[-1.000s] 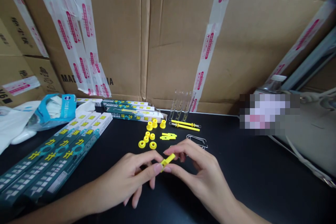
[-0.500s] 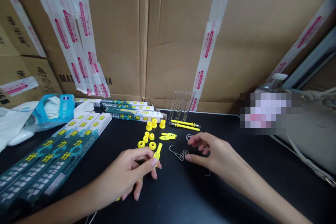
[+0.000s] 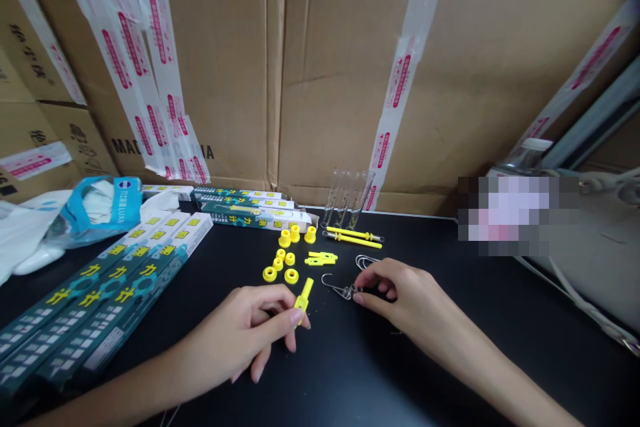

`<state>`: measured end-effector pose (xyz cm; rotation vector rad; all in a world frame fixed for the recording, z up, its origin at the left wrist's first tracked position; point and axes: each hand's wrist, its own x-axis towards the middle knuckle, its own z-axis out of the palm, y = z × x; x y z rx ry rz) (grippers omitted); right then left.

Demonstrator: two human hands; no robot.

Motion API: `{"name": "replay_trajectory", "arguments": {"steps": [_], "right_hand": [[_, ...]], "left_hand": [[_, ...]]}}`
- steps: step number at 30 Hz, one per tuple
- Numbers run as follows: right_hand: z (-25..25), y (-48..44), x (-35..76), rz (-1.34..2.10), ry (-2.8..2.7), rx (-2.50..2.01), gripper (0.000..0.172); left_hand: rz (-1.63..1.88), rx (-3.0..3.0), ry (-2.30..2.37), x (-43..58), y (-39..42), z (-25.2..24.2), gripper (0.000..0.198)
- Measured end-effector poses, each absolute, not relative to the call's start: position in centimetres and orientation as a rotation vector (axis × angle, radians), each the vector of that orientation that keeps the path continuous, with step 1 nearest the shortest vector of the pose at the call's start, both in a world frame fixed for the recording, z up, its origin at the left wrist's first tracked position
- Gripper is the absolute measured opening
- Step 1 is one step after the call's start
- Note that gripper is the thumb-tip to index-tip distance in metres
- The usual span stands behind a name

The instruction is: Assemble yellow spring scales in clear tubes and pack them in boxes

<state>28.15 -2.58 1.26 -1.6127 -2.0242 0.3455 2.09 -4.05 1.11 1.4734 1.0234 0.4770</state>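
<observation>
My left hand (image 3: 245, 333) pinches a small yellow plastic piece (image 3: 303, 296) between thumb and forefinger, just above the black table (image 3: 450, 360). My right hand (image 3: 395, 293) rests to its right, fingertips closed on a thin metal spring with a hook (image 3: 337, 288). Just beyond the hands lie several yellow caps and rings (image 3: 287, 257), a flat yellow clip piece (image 3: 321, 257), two yellow rods (image 3: 354, 237) and a wire loop (image 3: 365, 260). Clear plastic tubes (image 3: 346, 199) stand behind the rods.
Long teal-and-white boxes (image 3: 110, 287) lie at the left, more of them (image 3: 250, 208) at the back. A blue packet (image 3: 97, 205) and white bags sit far left. Taped cardboard cartons (image 3: 320, 60) wall the rear. A grey bag (image 3: 595, 260) fills the right.
A second ago both hands held the yellow piece together. My right hand let go, moved right and forward, and took hold of the metal spring; my left hand kept the yellow piece.
</observation>
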Motion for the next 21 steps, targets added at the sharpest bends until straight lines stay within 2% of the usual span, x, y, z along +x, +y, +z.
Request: {"name": "replay_trajectory", "arguments": {"steps": [13, 21], "right_hand": [[1.5, -2.8, 28.3, 0.377, -2.035, -1.59, 0.024], [1.1, -3.1, 27.0, 0.221, -2.104, -1.446, 0.009]], "left_hand": [[0.458, 1.475, 1.043, 2.2, -4.1, 1.4, 0.033], [0.445, 1.485, 1.055, 2.3, -4.1, 1.7, 0.034]]}}
